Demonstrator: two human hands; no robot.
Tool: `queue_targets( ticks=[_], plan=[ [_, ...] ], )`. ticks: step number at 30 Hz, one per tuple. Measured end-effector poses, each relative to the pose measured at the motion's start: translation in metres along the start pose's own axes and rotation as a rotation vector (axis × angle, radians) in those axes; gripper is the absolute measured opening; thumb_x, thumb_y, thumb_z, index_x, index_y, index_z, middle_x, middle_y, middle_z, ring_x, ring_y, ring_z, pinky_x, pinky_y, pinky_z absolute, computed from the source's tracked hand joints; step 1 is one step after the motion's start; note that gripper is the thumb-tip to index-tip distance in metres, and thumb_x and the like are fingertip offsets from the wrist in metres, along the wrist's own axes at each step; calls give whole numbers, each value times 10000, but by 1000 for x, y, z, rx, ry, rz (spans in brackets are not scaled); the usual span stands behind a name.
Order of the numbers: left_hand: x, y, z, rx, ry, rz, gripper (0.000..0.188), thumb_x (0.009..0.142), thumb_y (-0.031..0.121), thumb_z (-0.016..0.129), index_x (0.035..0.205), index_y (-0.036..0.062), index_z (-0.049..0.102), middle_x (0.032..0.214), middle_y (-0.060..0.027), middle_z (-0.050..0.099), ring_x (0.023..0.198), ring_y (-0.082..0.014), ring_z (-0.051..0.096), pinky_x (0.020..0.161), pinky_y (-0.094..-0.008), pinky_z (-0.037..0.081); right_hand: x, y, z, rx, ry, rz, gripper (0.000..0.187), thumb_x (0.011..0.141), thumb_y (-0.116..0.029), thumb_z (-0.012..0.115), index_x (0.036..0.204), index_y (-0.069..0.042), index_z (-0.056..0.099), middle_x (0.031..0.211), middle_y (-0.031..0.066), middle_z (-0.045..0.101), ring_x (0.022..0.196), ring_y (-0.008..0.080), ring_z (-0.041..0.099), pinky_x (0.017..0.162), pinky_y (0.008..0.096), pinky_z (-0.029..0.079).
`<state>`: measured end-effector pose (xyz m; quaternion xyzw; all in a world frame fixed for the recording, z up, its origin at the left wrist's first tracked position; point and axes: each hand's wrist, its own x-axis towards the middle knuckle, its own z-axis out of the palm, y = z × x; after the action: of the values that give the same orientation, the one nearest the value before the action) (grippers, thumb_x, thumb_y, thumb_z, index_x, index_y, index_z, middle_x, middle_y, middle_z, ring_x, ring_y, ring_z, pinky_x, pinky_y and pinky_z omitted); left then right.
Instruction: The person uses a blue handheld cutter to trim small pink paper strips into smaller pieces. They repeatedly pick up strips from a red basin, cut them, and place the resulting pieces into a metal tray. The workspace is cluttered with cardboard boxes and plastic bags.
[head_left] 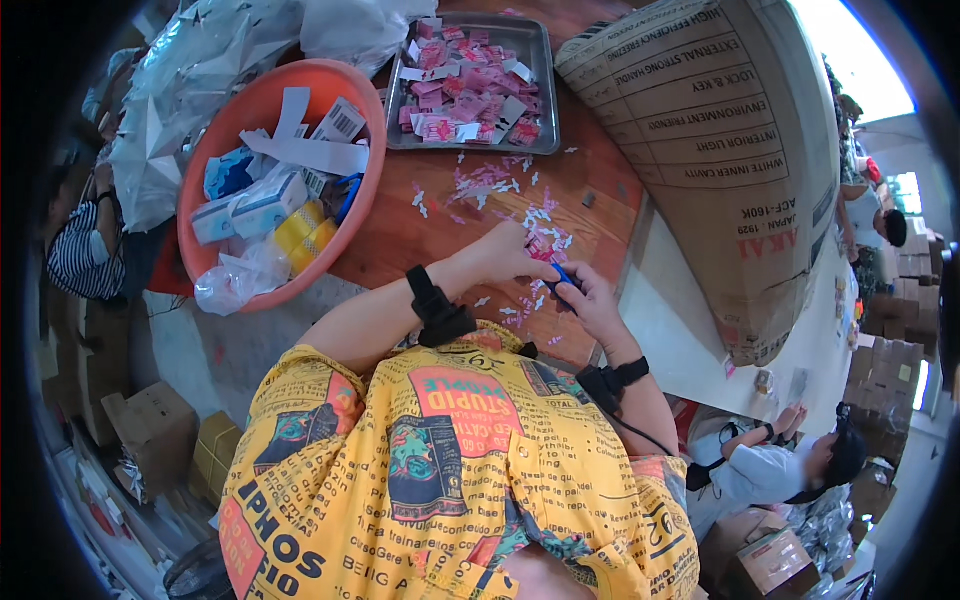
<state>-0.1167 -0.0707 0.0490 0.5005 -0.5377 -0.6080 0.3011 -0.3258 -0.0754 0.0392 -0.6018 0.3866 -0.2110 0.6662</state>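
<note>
Fingers partly hide a pink card (541, 246) pinched in the left hand (503, 253), while the right hand (596, 299) closes around a blue-handled tool (562, 274) whose working end is hard to make out. Tiny paper scraps (487, 184), too small to read, litter the table beyond both hands, short of a metal tray (470, 150). To the hands' right, a cardboard box (712, 130) runs out of view.
</note>
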Motion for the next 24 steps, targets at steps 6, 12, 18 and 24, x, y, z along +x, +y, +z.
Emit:
queue_targets(
  ticks=[6,12,18,24],
  plan=[
    [-1,-27,10,41,7,-14,246,743,209,719,824,-5,627,645,-16,603,560,-82,540,526,-247,463,-2,17,4,-18,-15,69,193,863,-181,581,996,-48,542,780,-8,544,643,52,507,543,205,419],
    [2,-40,-1,-233,-43,-201,239,849,236,587,859,-1,613,741,-49,625,608,-108,569,581,-255,500,23,60,-7,-31,-26,151,263,834,-255,619,992,-52,564,790,14,567,657,86,522,583,229,431],
    [7,-64,-17,-408,71,-230,288,929,225,440,928,-22,589,785,-85,626,634,-135,588,597,-264,512,46,91,-34,-603,114,-77,411,782,-349,659,1028,-32,572,820,94,593,716,206,560,681,310,447],
    [11,-68,-8,-571,148,-195,251,913,177,464,887,-44,580,765,-94,617,585,-153,589,527,-287,515,50,64,-19,-569,338,-305,307,819,-285,627,960,-12,609,819,61,614,711,161,563,674,279,448]
  ],
)
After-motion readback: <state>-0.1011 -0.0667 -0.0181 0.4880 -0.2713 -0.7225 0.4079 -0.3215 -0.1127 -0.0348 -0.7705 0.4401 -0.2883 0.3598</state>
